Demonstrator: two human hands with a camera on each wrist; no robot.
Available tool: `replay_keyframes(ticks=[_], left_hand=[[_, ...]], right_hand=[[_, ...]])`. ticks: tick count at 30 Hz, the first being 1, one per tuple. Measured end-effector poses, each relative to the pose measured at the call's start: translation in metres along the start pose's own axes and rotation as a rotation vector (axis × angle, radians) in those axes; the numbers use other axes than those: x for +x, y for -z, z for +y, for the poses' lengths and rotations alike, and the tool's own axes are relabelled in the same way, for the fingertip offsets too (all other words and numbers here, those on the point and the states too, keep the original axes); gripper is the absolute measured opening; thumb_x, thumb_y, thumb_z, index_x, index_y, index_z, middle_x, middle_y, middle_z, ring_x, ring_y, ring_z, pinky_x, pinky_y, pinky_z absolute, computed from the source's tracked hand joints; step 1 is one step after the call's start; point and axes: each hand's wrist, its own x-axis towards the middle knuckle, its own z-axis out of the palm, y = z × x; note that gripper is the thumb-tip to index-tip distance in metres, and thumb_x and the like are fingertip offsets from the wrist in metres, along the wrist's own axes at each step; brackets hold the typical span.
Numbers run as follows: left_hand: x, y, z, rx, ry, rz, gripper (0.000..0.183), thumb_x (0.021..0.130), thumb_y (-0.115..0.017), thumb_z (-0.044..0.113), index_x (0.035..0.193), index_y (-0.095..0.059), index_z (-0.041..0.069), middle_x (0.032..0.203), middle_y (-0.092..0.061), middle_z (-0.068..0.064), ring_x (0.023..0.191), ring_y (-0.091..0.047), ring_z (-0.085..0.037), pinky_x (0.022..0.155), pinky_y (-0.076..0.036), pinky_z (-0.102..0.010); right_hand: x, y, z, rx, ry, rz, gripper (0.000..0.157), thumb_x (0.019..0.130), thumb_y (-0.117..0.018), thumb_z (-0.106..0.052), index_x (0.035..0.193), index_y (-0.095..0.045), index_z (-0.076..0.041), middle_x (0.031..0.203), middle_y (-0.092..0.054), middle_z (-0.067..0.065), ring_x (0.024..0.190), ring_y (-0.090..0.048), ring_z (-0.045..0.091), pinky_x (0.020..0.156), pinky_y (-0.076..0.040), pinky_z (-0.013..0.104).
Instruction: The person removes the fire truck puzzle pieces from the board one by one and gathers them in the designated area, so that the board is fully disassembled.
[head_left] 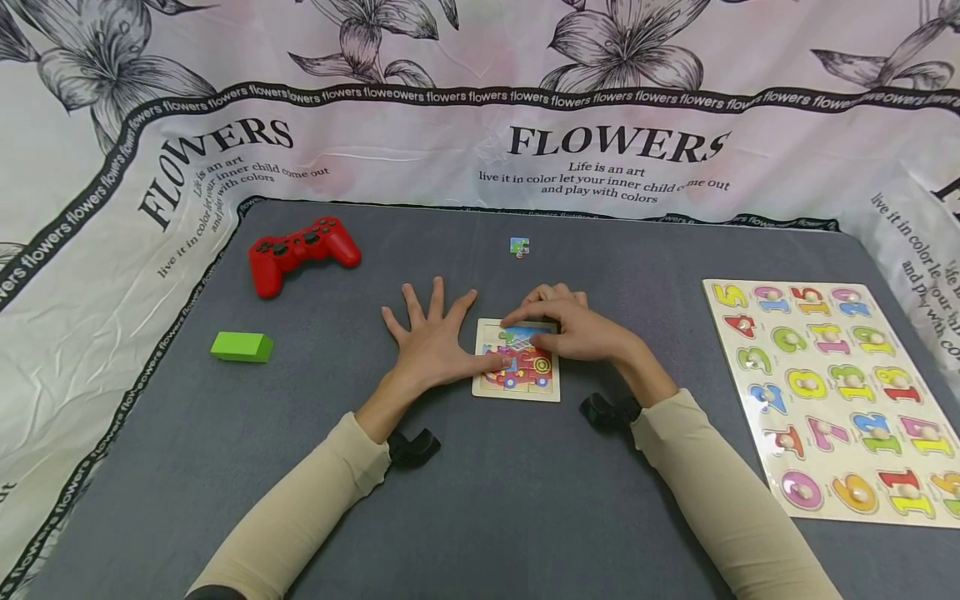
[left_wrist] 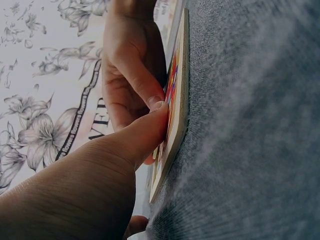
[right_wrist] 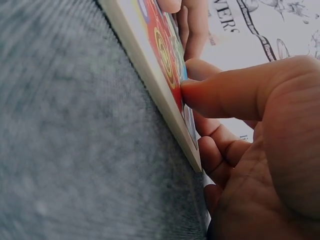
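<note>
A small jigsaw puzzle [head_left: 517,393] in a pale wooden tray, showing a red vehicle, lies flat in front of the person. The left hand [head_left: 435,346] has its fingers spread on the cloth beside it, and its thumb [left_wrist: 150,125] presses on the picture. From the right, the right hand [head_left: 577,327] bends over the tray's upper part. Its thumb [right_wrist: 215,95] and index finger grip at a blue-topped puzzle piece [head_left: 519,335], mostly hidden by the fingers. The other right fingers are curled at the tray's far edge. A loose puzzle piece [head_left: 519,247] lies beyond the tray.
A red game controller [head_left: 303,250] and a green block [head_left: 242,347] lie to the left on the grey cloth [head_left: 495,500]. At the right is a large number board [head_left: 806,417] with knobbed pieces. Flower-printed fabric [head_left: 420,150] borders the far side.
</note>
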Motion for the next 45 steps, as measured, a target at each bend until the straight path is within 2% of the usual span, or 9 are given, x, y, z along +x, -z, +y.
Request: replay_keyframes(ticks=[19,26,33,37,40,45], left_hand=[[0.001,0.001,0.002,0.004,0.002,0.001,0.114,0.070,-0.071,0.081,0.163,-0.026,0.032,0.173,0.005,-0.014,0.152,0.023,-0.051,0.111,0.016,-0.079],[0.001,0.001,0.001,0.009,0.000,0.003,0.114,0.070,-0.070,0.082,0.163,-0.025,0.032,0.173,0.005,-0.015,0.152,0.023,-0.051,0.111,0.016,-0.079],[0.000,0.001,0.001,0.010,0.001,0.001,0.112,0.071,-0.070,0.081,0.163,-0.026,0.032,0.173,0.004,-0.014,0.153,0.023,-0.051,0.111,0.016,-0.079],[0.000,0.000,0.001,0.017,0.002,-0.003,0.112,0.071,-0.069,0.081,0.163,-0.025,0.033,0.173,0.004,-0.014,0.153,0.022,-0.051,0.112,0.016,-0.079],[-0.001,0.000,0.001,0.017,0.003,-0.003,0.112,0.071,-0.069,0.081,0.163,-0.025,0.033,0.173,0.004,-0.014,0.153,0.022,-0.051,0.112,0.015,-0.079],[-0.001,0.000,0.000,0.007,0.002,-0.003,0.112,0.071,-0.070,0.081,0.163,-0.026,0.033,0.173,0.004,-0.013,0.153,0.022,-0.050,0.112,0.016,-0.078]], right_hand=[[0.000,0.002,0.003,0.071,0.025,0.030,0.036,0.093,-0.070,-0.007,0.125,-0.073,-0.022,0.125,-0.064,0.002,0.110,-0.041,0.023,0.088,-0.018,0.044],[0.000,0.000,0.006,0.110,0.060,0.057,0.032,0.093,-0.074,-0.012,0.124,-0.074,-0.020,0.122,-0.071,0.001,0.103,-0.043,0.023,0.086,-0.016,0.043],[0.000,-0.003,0.007,0.147,0.039,0.081,0.031,0.093,-0.075,-0.013,0.123,-0.075,-0.017,0.121,-0.073,0.002,0.092,-0.043,0.021,0.085,-0.015,0.041],[0.000,-0.003,0.008,0.196,0.039,0.095,0.031,0.093,-0.074,-0.011,0.124,-0.074,-0.014,0.109,-0.074,0.004,0.091,-0.046,0.021,0.086,-0.029,0.038],[0.000,-0.004,0.010,0.238,0.037,0.099,0.030,0.094,-0.072,-0.009,0.124,-0.073,-0.011,0.099,-0.073,0.004,0.089,-0.048,0.019,0.080,-0.040,0.036],[-0.001,-0.004,0.011,0.282,0.035,0.095,0.028,0.095,-0.072,-0.009,0.123,-0.073,-0.011,0.093,-0.073,0.005,0.089,-0.051,0.017,0.078,-0.044,0.032]])
